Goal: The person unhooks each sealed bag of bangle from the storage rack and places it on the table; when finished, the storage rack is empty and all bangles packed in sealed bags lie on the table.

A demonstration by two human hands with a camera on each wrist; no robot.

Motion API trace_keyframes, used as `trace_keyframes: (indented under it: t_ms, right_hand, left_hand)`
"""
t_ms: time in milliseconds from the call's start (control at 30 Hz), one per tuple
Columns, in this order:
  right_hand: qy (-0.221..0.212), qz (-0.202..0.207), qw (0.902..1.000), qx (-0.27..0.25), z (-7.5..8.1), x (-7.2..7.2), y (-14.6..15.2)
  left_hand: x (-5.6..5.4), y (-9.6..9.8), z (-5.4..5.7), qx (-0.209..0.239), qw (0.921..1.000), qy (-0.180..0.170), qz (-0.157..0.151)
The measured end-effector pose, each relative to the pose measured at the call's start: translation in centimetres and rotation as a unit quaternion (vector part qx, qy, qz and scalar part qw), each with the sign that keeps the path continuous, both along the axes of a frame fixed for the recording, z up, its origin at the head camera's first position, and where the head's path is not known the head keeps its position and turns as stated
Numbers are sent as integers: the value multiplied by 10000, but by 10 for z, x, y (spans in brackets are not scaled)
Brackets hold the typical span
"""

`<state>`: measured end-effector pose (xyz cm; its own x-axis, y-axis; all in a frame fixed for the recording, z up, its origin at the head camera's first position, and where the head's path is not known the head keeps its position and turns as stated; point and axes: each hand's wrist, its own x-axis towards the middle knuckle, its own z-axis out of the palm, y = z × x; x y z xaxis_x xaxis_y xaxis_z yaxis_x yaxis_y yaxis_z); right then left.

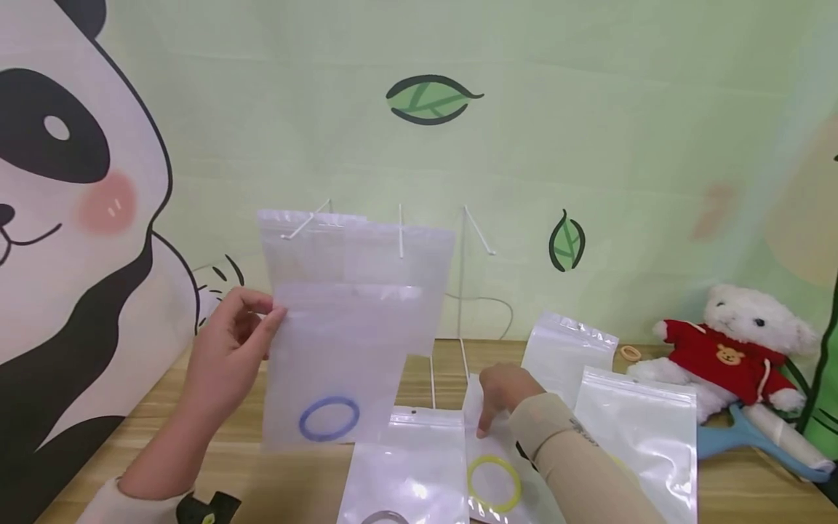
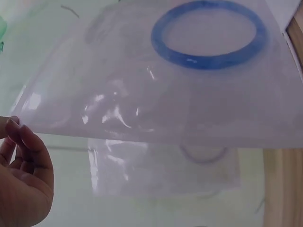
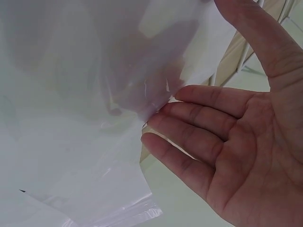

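In the head view my left hand [image 1: 225,353] pinches the left edge of a translucent zip bag [image 1: 343,353], held upright with a blue ring [image 1: 329,418] inside. The left wrist view shows thumb and fingertips of that hand [image 2: 26,175] on the bag's corner and the blue ring [image 2: 208,61] through the plastic. My right hand [image 1: 503,389] reaches down to a zip bag with a yellow ring [image 1: 494,484] on the table. Its fingers [image 3: 189,132] are nearly straight in the right wrist view, their tips touching a bag's edge.
White hooks [image 1: 401,231] stand before the wall, with zip bags [image 1: 432,262] behind the held one. More zip bags [image 1: 644,437] lie on the wooden table, one with a greyish ring [image 1: 385,517]. At the right are a teddy bear [image 1: 733,353], a blue-handled object [image 1: 740,433] and a small tan ring [image 1: 630,354].
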<state>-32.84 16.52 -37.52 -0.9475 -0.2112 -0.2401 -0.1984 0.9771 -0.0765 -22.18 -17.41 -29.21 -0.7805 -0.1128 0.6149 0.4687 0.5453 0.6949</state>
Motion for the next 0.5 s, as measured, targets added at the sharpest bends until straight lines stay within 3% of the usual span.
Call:
trace_keyframes:
  t_ms: [300, 500]
  right_hand:
    - [-29, 9, 10000, 29, 1, 1, -1]
    - [-44, -33, 10000, 10, 3, 3, -1]
  left_hand:
    - [-7, -54, -20, 434, 9985, -298, -121]
    - [-20, -82, -30, 578, 9974, -393, 155]
